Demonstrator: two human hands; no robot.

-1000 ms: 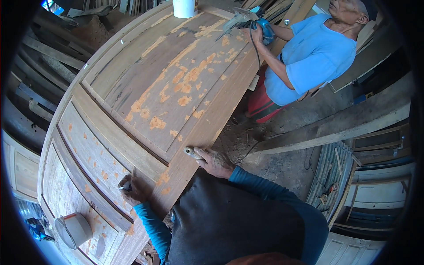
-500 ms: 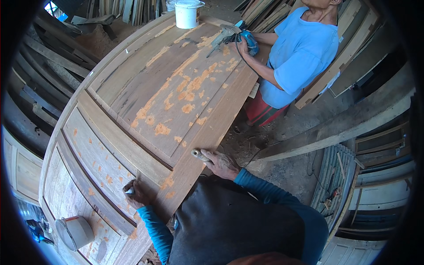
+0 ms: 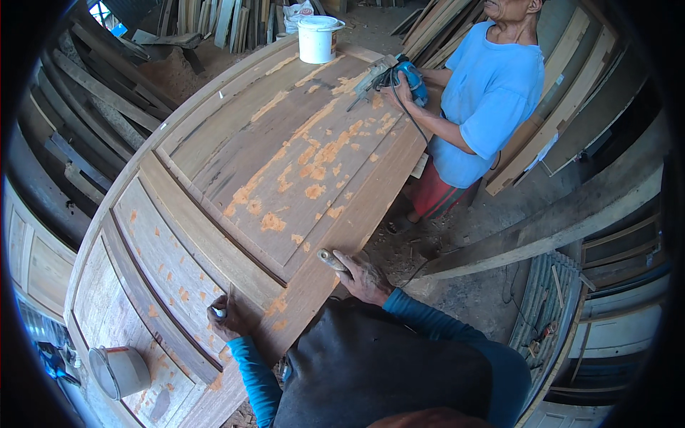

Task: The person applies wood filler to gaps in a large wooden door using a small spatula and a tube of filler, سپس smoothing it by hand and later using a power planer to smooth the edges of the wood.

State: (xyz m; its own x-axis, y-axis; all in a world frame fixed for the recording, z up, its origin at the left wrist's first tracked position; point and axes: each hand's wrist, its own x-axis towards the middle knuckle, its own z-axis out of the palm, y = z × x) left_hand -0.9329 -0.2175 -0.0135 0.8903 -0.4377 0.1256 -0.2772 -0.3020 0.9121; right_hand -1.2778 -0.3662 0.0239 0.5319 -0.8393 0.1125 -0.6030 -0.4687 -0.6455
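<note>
A large wooden door panel [image 3: 246,167], patched with orange-brown filler, lies flat before me. Over its lower recessed section, my left hand [image 3: 230,322] is closed round a small white-ended tool [image 3: 220,312]. A thin strip [image 3: 230,292] sticks up beside its fingers; whether it belongs to that tool I cannot tell. At the panel's right edge my right hand [image 3: 367,279] is closed round a stubby, greyish cylinder [image 3: 330,259] with a round, dark-centred end. The cylinder's kind is unclear, and its rear part is hidden in the palm.
Across the panel a person in a light blue shirt [image 3: 492,93] holds a blue power tool [image 3: 410,80] on the wood. A white lidded bucket [image 3: 317,43] stands at the far end, a grey bucket [image 3: 121,372] near left. A long beam [image 3: 549,225] extends at right; planks [image 3: 221,25] lean behind.
The view has shifted slightly, so the panel and buckets sit lower in the picture. Both my hands keep their grips and stay at about the same spots on the panel.
</note>
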